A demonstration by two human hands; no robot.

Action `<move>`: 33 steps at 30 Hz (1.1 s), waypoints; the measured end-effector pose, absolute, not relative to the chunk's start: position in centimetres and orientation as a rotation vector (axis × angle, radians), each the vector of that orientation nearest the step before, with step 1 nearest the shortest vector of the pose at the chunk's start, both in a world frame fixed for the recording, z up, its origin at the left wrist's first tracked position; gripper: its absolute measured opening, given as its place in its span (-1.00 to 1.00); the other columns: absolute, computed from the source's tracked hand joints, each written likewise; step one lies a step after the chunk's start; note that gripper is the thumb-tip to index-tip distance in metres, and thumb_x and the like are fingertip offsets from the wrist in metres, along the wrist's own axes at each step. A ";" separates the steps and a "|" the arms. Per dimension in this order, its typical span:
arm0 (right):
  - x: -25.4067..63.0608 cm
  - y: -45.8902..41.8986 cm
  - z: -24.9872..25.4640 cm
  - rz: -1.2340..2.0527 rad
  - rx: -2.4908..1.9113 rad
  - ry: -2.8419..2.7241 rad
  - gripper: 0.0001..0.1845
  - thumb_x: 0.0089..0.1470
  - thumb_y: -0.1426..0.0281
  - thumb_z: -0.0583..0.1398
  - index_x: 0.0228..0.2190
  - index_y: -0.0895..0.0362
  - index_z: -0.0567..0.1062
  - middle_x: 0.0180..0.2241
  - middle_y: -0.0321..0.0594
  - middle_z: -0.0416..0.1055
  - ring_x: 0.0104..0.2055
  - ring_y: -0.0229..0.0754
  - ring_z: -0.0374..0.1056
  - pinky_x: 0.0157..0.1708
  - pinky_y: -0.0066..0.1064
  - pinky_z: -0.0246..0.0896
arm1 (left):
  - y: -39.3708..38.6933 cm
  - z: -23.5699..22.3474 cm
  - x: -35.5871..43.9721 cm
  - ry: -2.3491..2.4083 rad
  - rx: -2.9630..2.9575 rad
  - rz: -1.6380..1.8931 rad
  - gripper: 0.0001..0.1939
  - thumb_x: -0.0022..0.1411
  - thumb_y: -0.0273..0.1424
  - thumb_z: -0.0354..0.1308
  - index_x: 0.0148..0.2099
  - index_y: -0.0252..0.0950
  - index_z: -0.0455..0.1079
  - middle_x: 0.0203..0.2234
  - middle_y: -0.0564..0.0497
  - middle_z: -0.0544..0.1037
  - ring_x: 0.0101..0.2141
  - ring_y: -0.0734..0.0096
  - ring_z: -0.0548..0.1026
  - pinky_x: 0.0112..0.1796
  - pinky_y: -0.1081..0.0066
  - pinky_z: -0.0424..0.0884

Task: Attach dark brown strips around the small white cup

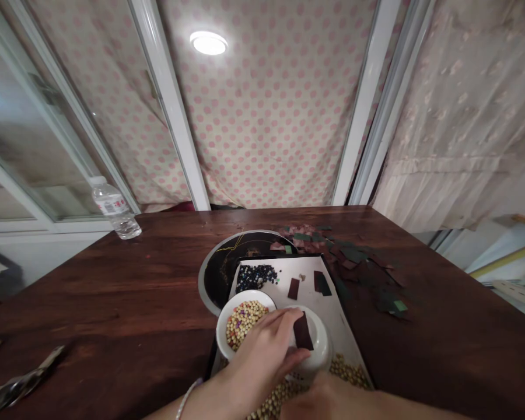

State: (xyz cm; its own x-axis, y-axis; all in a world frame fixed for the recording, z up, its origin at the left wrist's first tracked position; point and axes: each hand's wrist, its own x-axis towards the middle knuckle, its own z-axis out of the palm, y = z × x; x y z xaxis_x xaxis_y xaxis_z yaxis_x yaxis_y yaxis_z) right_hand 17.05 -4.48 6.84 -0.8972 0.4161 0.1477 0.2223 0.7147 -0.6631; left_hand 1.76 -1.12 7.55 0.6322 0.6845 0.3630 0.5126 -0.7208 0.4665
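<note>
Dotted curtain [266, 116] hangs beyond the tray [305, 267]; dark scraps [354, 254] lie to its right, a bottle [116, 207] well left. Over the tray your left hand [266, 344] grips a maroon card [304, 332] between parted thumb and fingers, long axis pointing away from you. Your right hand [324, 396], at the tray's near end: grip can't be told.

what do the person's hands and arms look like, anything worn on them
Both are bare, no gloves or sleeves showing. The left hand has a thin, pale, beaded-looking bracelet at its wrist. The right hand is blurred; nothing worn shows on it.
</note>
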 end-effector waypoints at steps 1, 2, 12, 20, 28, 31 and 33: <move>17.7 -4.1 7.9 0.948 -0.515 -2.622 -0.93 0.05 0.50 0.14 -0.44 0.12 0.40 -0.50 -0.37 0.39 -0.49 -0.38 0.29 -0.55 -0.59 0.13 | -1.1 7.6 1.7 0.951 2.520 0.759 -0.52 0.05 -0.53 0.11 0.06 -0.35 0.19 -0.15 -0.20 0.49 -0.11 0.06 0.44 -0.15 0.11 0.43; 18.4 -3.8 9.0 0.928 -0.597 -2.597 -0.92 -0.02 0.53 0.18 -0.43 0.12 0.40 -0.47 -0.37 0.40 -0.47 -0.38 0.28 -0.53 -0.60 0.11 | -1.1 7.7 1.7 0.943 2.502 0.756 -0.51 0.04 -0.55 0.09 0.07 -0.35 0.18 -0.14 -0.20 0.48 -0.10 0.07 0.44 -0.14 0.12 0.42; 20.6 -0.1 9.5 0.636 -1.080 -2.428 -0.83 -0.15 0.64 0.12 -0.53 0.15 0.29 -0.54 -0.38 0.29 -0.50 -0.36 0.15 -0.49 -0.52 -0.03 | -1.3 7.7 1.9 1.011 2.448 0.759 -0.73 0.06 -0.46 0.13 -0.13 -0.33 0.26 -0.28 -0.17 0.51 -0.24 0.04 0.47 -0.30 0.08 0.45; 20.4 -0.4 9.6 0.657 -1.122 -2.414 -0.85 -0.13 0.61 0.11 -0.51 0.14 0.27 -0.53 -0.38 0.30 -0.49 -0.34 0.18 -0.50 -0.53 -0.05 | -1.2 8.0 1.9 1.010 2.457 0.713 -0.73 0.05 -0.48 0.16 -0.15 -0.33 0.26 -0.28 -0.15 0.50 -0.22 0.08 0.47 -0.29 0.13 0.45; 20.5 -0.2 9.2 0.629 -1.103 -2.423 -0.84 -0.10 0.61 0.11 -0.47 0.13 0.28 -0.51 -0.37 0.33 -0.48 -0.34 0.21 -0.49 -0.52 -0.02 | -1.2 8.0 2.0 0.997 2.467 0.744 -0.76 0.06 -0.45 0.14 -0.17 -0.33 0.27 -0.30 -0.15 0.50 -0.25 0.08 0.47 -0.31 0.14 0.44; 20.5 -0.3 9.5 0.582 -1.157 -2.406 -0.84 -0.09 0.62 0.10 -0.46 0.13 0.28 -0.50 -0.34 0.34 -0.46 -0.31 0.23 -0.46 -0.50 -0.01 | -1.2 7.9 2.0 1.007 2.482 0.737 -0.68 0.04 -0.45 0.16 -0.11 -0.35 0.25 -0.28 -0.17 0.50 -0.24 0.07 0.46 -0.30 0.13 0.44; 20.5 -0.4 9.6 0.656 -1.115 -2.427 -0.83 -0.10 0.62 0.11 -0.45 0.13 0.29 -0.50 -0.35 0.33 -0.45 -0.32 0.23 -0.48 -0.52 0.00 | -1.1 7.9 2.0 0.998 2.494 0.733 -0.73 0.05 -0.45 0.16 -0.16 -0.34 0.26 -0.29 -0.16 0.50 -0.25 0.08 0.47 -0.30 0.14 0.44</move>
State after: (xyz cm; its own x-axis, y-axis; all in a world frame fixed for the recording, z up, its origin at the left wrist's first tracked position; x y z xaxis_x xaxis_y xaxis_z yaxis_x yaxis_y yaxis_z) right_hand 20.54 -0.41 9.63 -0.6081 0.7795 0.1504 0.5975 0.5741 -0.5597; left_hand 2.00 -1.13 7.89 0.6168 0.7139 0.3316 0.5296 -0.6880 0.4962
